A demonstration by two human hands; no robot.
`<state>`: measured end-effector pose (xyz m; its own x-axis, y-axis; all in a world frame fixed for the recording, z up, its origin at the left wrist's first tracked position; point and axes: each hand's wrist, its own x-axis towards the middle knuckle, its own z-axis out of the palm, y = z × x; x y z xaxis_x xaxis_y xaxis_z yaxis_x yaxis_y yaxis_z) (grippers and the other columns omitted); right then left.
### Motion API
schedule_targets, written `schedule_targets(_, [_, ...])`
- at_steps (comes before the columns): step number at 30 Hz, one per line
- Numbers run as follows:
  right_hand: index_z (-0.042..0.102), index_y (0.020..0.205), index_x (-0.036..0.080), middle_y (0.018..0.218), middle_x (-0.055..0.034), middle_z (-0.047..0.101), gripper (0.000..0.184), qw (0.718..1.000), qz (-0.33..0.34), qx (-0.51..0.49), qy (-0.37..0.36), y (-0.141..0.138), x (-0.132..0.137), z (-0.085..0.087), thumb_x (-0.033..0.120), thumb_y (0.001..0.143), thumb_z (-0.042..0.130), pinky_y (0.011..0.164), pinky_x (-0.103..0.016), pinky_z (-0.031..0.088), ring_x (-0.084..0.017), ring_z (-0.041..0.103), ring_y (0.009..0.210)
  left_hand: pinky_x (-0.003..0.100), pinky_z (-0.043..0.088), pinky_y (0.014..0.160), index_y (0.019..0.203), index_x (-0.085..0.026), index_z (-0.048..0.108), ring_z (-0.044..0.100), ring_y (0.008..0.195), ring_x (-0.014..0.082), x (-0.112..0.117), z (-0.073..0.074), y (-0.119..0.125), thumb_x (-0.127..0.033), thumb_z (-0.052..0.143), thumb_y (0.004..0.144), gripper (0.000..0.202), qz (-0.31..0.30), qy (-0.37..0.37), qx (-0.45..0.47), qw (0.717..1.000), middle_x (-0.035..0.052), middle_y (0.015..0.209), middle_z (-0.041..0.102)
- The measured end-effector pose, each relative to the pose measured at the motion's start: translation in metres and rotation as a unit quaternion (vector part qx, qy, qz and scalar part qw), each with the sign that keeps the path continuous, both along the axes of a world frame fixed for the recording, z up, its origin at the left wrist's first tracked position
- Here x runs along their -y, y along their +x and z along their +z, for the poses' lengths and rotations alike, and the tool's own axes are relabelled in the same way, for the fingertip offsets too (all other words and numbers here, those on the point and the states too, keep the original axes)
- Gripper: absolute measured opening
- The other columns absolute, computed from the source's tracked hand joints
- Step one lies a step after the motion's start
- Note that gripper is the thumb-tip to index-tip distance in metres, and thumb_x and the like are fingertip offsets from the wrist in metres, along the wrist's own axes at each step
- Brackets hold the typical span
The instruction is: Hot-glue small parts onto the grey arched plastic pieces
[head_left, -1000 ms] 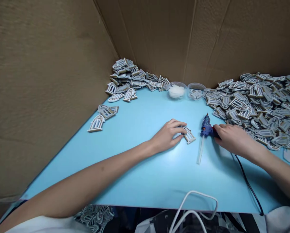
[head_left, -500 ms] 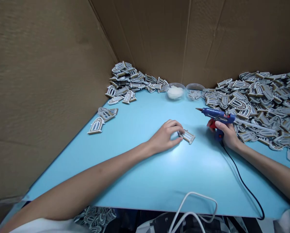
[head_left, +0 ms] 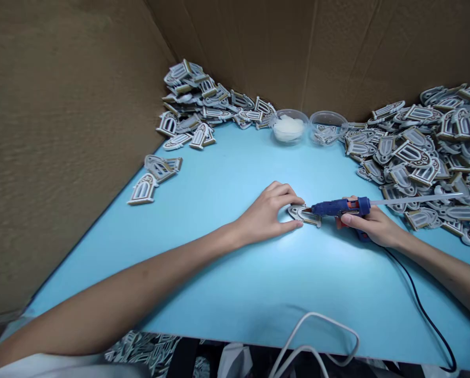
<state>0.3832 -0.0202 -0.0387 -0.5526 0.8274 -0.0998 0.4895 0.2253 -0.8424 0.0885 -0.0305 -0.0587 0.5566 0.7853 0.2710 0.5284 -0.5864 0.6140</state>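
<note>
Right hand [head_left: 371,226] has brought the blue hot glue gun [head_left: 339,208] from upright to lying level, its nozzle now at the arch-shaped piece [head_left: 303,214].

From left, a cardboard wall [head_left: 62,131] stands beside the counter [head_left: 219,294], and two loose arch pieces [head_left: 142,189] lie near its edge, below a heap of similar pieces [head_left: 195,100]. Left hand [head_left: 268,210] rests flat on the counter, and its fingertips [head_left: 298,200] hold the arch-shaped piece down. Behind are a bowl of white material [head_left: 289,127] and a clear bowl of small pieces [head_left: 324,127]. Hands are apart but near, with only the piece and nozzle between them. Right hand grips the gun, with a glue stick [head_left: 416,200] coming out at its back, beside a larger heap [head_left: 427,152]. A black cord [head_left: 419,310] runs down the counter.
</note>
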Motion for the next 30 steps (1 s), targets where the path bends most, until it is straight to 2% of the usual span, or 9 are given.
schedule_targets(8, [0.077,0.079,0.019,0.076,-0.0049,0.062,0.053,1.0,0.011,0.009,0.013,-0.0022,-0.001,0.0004,0.067,0.095,0.059,0.059,-0.029,0.046,-0.02,0.056,0.072,0.041,0.048,0.1,0.12,-0.02,0.072,0.059,0.107,0.0237,-0.0004,-0.0027,-0.0001,-0.04,0.079,0.091,0.035,-0.004,0.005,-0.002,1.0,0.0074,0.111,0.07])
schedule_targets(13, [0.077,0.079,0.02,0.079,-0.006,0.062,0.055,1.0,0.007,0.014,-0.005,-0.0025,-0.0004,-0.0007,0.07,0.095,0.059,0.054,-0.029,0.044,-0.02,0.055,0.071,0.041,0.047,0.1,0.12,-0.021,0.072,0.059,0.107,0.0242,0.0002,-0.0021,0.0,-0.042,0.077,0.093,0.034,-0.002,0.0,-0.007,1.0,0.0074,0.112,0.07])
schedule_targets(20, [0.073,0.073,0.021,0.077,-0.0061,0.063,0.055,0.997,0.025,0.039,0.059,-0.0052,-0.0014,0.0028,0.066,0.098,0.055,0.068,-0.036,0.044,-0.023,0.056,0.076,0.04,0.047,0.1,0.12,-0.022,0.073,0.058,0.108,0.024,0.0005,-0.0008,0.0006,-0.041,0.08,0.09,0.036,0.008,-0.024,0.012,1.0,0.0062,0.111,0.07])
schedule_targets(30, [0.069,0.068,0.021,0.076,-0.0059,0.062,0.056,0.995,0.03,0.062,0.071,-0.0055,-0.0013,0.0052,0.064,0.099,0.052,0.068,-0.037,0.046,-0.023,0.055,0.075,0.04,0.046,0.101,0.119,-0.022,0.074,0.058,0.108,0.0239,-0.0003,-0.0021,0.0003,-0.043,0.079,0.091,0.035,0.005,-0.025,0.014,1.0,0.0066,0.111,0.071])
